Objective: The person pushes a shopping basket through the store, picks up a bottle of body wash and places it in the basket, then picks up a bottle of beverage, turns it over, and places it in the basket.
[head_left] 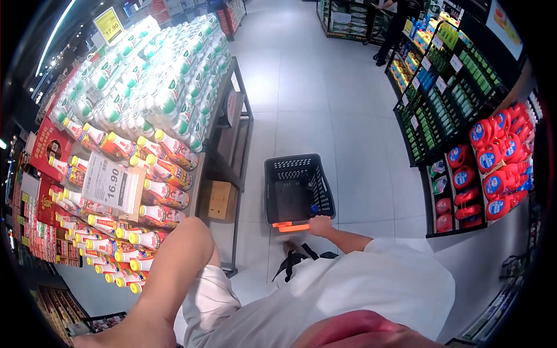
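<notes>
My right hand is closed around the orange handle of a black shopping basket. The basket is in front of me over the tiled floor, its inside mostly bare, with a small blue spot near the handle side. On the left, my left arm is bent, elbow forward, beside the display of bottles with yellow caps. Its forearm runs back to the bottom edge, where the hand is out of the frame.
Shrink-wrapped white bottles are stacked on the left stand, behind a price sign. A cardboard box sits on its lower shelf. Red containers and dark shelving line the right. A person stands far ahead.
</notes>
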Demonstrator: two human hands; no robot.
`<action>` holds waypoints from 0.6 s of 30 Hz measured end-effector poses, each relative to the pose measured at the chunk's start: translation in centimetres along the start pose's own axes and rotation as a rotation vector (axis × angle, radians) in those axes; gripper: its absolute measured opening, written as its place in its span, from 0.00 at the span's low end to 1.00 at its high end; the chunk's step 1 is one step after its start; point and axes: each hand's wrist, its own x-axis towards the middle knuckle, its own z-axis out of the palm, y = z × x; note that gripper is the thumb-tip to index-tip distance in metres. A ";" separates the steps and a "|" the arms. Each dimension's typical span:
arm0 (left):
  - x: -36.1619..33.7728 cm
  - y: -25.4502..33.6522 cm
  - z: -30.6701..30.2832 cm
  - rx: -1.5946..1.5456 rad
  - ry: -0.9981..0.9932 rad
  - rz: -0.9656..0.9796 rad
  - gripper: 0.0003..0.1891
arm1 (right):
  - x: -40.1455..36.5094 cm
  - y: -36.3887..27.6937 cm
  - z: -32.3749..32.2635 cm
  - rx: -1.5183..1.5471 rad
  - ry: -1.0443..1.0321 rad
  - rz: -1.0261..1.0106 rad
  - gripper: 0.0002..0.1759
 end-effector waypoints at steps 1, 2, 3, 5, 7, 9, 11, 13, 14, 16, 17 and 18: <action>0.2 0.4 -1.1 -0.035 0.000 -0.004 0.12 | 1.0 0.2 -0.6 0.009 -0.015 0.020 0.14; 0.5 0.8 -2.0 -0.096 0.012 -0.020 0.12 | 2.0 0.4 -1.2 0.019 -0.027 0.038 0.14; 0.7 1.1 -2.7 -0.221 0.042 -0.056 0.13 | 3.1 0.7 -1.9 0.028 -0.037 0.054 0.14; 0.6 1.5 -4.2 -0.347 0.058 -0.092 0.14 | 5.1 1.0 -3.1 0.026 -0.059 0.068 0.14; -0.6 1.8 -7.0 -0.009 -0.189 0.049 0.33 | 6.7 1.1 -4.8 0.025 -0.075 0.081 0.14; -1.9 -1.3 -8.9 0.001 0.083 0.388 0.06 | 7.6 1.1 -6.9 0.024 -0.087 0.085 0.13; -7.3 -4.1 -13.7 0.127 0.366 0.192 0.03 | 9.1 1.6 -7.6 0.029 -0.075 0.068 0.13; -13.6 -9.6 -19.1 0.548 0.638 -0.244 0.05 | 11.3 2.4 -8.2 0.027 -0.057 0.032 0.13; -18.1 -12.6 -22.1 0.724 0.749 -0.666 0.10 | 12.3 3.0 -8.1 0.028 -0.052 0.011 0.13; -29.4 -18.5 -27.8 1.141 0.434 -1.131 0.23 | 14.0 4.0 -8.3 0.060 -0.021 0.011 0.13; -34.4 -19.7 -28.8 1.321 0.182 -1.333 0.28 | 15.0 4.2 -8.5 0.082 0.003 0.019 0.13; -39.0 -20.5 -29.2 1.495 -0.081 -1.524 0.32 | 16.1 4.5 -8.8 0.097 0.022 0.019 0.13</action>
